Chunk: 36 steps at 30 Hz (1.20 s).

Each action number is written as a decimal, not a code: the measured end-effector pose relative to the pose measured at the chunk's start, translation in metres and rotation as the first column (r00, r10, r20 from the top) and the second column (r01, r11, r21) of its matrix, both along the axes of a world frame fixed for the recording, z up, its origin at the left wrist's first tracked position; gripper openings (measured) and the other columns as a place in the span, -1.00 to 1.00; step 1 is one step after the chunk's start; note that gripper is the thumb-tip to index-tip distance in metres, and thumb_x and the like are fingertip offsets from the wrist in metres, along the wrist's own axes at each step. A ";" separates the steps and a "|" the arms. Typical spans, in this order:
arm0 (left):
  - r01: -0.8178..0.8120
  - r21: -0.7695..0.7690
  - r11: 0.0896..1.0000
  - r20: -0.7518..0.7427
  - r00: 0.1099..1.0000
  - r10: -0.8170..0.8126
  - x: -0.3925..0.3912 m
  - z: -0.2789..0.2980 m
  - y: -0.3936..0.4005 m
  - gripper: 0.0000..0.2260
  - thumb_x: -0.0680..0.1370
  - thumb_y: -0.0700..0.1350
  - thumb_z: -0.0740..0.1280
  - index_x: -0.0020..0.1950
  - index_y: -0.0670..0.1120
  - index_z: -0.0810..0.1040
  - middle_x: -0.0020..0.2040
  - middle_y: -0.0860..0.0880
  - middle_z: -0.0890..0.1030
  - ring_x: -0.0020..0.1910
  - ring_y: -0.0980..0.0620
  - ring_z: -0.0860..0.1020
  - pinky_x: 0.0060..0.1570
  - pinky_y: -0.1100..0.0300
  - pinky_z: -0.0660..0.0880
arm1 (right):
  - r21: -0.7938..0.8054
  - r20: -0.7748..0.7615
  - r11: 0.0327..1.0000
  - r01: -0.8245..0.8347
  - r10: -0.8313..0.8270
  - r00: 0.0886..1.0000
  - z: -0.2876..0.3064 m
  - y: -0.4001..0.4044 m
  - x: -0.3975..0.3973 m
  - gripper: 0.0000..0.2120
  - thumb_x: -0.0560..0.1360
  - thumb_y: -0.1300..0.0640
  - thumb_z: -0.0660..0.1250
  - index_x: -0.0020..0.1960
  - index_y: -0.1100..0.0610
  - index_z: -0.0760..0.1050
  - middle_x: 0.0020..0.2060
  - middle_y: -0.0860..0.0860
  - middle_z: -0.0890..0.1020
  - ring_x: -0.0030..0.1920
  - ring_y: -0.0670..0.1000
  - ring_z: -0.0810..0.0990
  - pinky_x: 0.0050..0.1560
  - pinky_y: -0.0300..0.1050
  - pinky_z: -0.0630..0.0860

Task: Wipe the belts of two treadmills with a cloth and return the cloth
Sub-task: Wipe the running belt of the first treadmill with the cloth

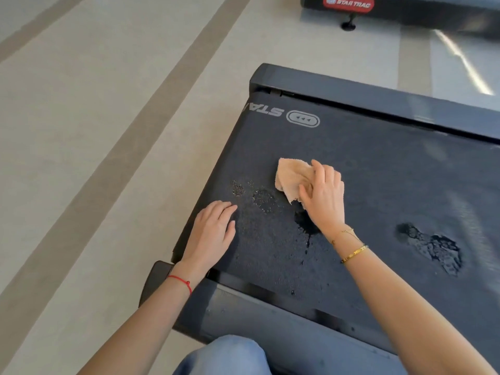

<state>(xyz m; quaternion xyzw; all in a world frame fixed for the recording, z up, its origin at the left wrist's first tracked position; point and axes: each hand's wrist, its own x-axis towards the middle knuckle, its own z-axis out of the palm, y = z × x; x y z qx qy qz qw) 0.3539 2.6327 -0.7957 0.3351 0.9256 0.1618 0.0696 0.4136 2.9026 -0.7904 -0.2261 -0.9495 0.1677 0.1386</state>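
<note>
We judge the wiping barely begun: our right hand (323,197) bunches the peach terry cloth (293,180) on the dark textured treadmill belt (378,185). Wet patches (430,247) remain at four o'clock. Our left hand (213,231) lies flat at eight o'clock. The second black treadmill (405,12) waits at one o'clock.

The belt (378,185) is matt black and finely grained, with glossy wet patches. The cloth (292,177) is soft peach terry. The floor (108,131) looks smooth.
</note>
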 end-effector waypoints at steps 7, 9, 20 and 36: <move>0.019 -0.015 1.000 -0.027 0.999 -0.019 0.004 -0.014 -0.002 -0.63 0.67 -0.07 0.17 0.47 -0.09 0.42 0.46 -0.06 0.41 0.48 -0.02 0.32 0.48 0.05 0.27 | 0.108 0.111 0.914 -0.391 0.380 0.918 -0.012 0.011 0.001 -0.51 0.57 0.01 0.35 0.46 0.10 0.39 0.43 0.07 0.43 0.50 0.17 0.26 0.53 0.14 0.09; 0.019 -0.004 1.000 -0.033 0.999 -0.019 0.004 -0.015 -0.002 -0.64 0.66 -0.08 0.18 0.45 -0.10 0.44 0.45 -0.07 0.43 0.47 -0.03 0.33 0.46 0.05 0.27 | 0.065 0.129 0.930 -0.362 0.352 0.927 -0.015 0.011 -0.001 -0.58 0.57 0.03 0.35 0.40 0.11 0.46 0.35 0.04 0.52 0.48 0.18 0.30 0.52 0.14 0.11; -0.042 0.015 0.999 -0.088 0.995 0.043 0.009 -0.023 -0.008 -0.64 0.65 -0.09 0.21 0.44 -0.12 0.46 0.41 -0.09 0.47 0.43 -0.06 0.40 0.43 -0.01 0.35 | -0.124 -0.034 0.889 -0.442 0.441 0.897 -0.009 -0.022 0.003 -0.68 0.68 0.02 0.13 0.00 0.09 0.63 0.02 -0.02 0.64 0.07 0.02 0.51 0.10 -0.02 0.41; -0.174 0.006 0.985 -0.033 0.984 0.174 0.009 -0.037 -0.009 -0.53 0.68 -0.04 0.13 0.58 -0.12 0.21 0.58 -0.12 0.21 0.58 -0.11 0.13 0.53 -0.14 0.15 | -0.238 0.116 0.721 -0.651 0.686 0.718 -0.028 -0.006 0.026 -0.44 0.66 -0.19 -0.02 0.60 -0.01 0.08 0.56 -0.20 0.14 0.59 -0.12 -0.09 0.56 0.18 -0.24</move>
